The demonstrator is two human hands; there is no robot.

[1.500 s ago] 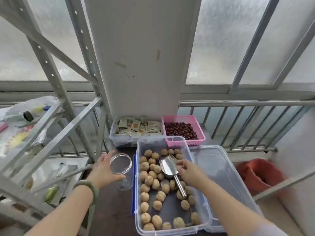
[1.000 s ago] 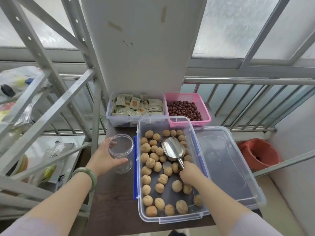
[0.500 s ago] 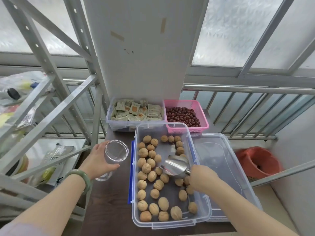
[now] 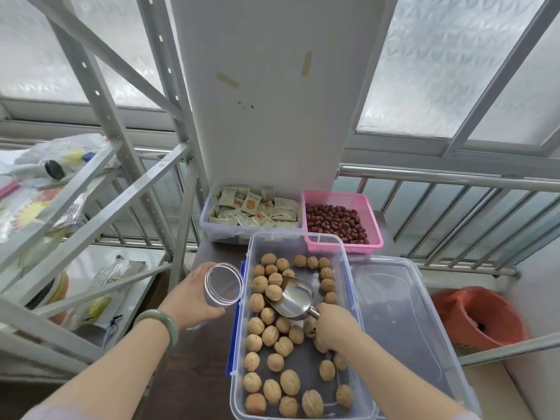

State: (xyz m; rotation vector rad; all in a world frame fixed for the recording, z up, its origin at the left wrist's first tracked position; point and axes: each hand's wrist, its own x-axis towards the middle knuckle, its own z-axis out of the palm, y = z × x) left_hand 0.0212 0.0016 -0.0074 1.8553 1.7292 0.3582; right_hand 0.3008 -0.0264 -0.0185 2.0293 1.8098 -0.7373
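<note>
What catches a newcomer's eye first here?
The clear bin of walnuts in the middle, with the right hand gripping a metal scoop among them. Just left of it, the left hand holds an open clear jar. Behind, a pink basket of dark red fruit stands out by colour.

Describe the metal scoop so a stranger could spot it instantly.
Find the long clear bin of walnuts in front of the white pillar. In its far half is the scoop, handle gripped by the right hand. It is the only shiny metal thing among round tan nuts.
</note>
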